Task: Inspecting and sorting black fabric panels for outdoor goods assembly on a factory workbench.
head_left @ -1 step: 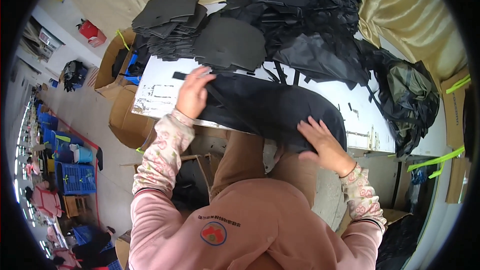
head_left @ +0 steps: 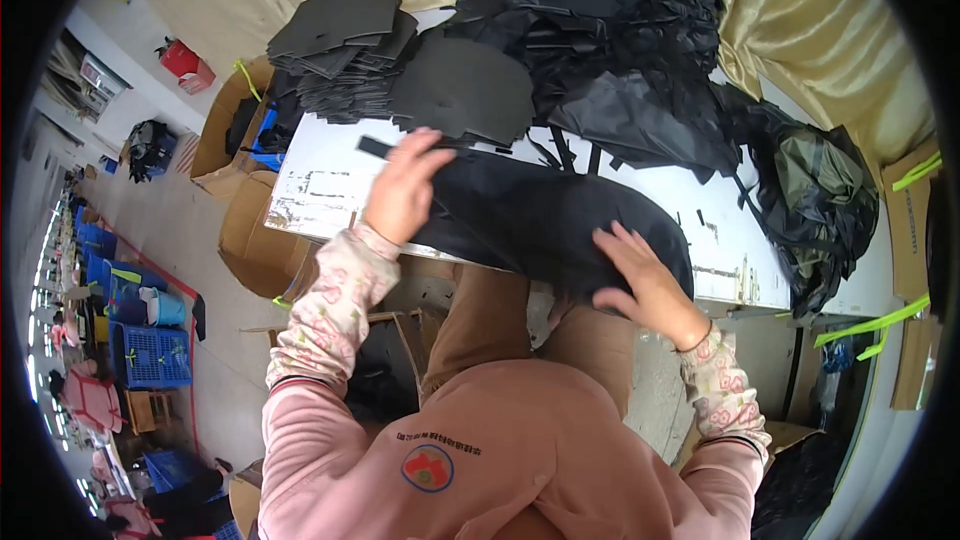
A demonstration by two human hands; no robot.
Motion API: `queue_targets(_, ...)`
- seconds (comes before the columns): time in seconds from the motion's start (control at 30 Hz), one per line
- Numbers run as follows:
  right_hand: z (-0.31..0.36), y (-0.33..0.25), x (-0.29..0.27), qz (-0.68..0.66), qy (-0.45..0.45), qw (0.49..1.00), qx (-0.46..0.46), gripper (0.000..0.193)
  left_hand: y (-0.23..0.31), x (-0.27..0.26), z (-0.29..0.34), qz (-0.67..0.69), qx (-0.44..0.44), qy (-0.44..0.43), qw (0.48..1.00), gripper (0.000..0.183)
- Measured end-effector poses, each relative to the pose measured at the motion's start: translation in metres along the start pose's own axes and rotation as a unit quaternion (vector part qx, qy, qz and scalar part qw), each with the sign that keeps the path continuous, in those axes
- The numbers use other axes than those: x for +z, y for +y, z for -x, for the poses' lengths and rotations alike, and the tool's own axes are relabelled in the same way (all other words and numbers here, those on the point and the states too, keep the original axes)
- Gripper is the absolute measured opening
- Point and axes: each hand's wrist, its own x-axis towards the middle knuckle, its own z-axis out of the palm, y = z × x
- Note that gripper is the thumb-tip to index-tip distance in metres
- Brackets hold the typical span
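Dark gray sheet stacks (head_left: 335,25) back left on white surface (head_left: 325,155); black strap end (head_left: 374,146) pokes out left of left hand (head_left: 405,188), fingers blurred at fabric's left end, can't tell if grip holds anything. Black fabric piece (head_left: 535,210) lies along surface's near edge, between hands. Right hand (head_left: 645,285) over fabric's right part, grip wide, fingers spread. Black-and-olive bundle (head_left: 815,175) far right.

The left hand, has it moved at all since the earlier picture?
Yes. The left hand has shifted slightly to the right, a little farther from the left end of the white table.
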Motion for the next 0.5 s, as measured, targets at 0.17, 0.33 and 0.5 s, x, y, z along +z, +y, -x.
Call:
queue_targets(0.17,-0.094,-0.023,0.018,-0.523,0.067,0.848,-0.058,0.057,0.083,0.022,-0.03,0.113,0.206,-0.194,0.953,0.056)
queue_targets(0.33,-0.087,-0.017,0.029,-0.542,0.103,0.832,0.056,0.024,0.043,0.016,-0.052,0.166,0.051,-0.088,0.981,0.076)
queue_targets(0.5,-0.092,-0.008,0.027,-0.58,0.102,0.801,0.106,0.022,-0.085,0.032,-0.048,-0.216,-0.122,-0.309,0.918,0.07)
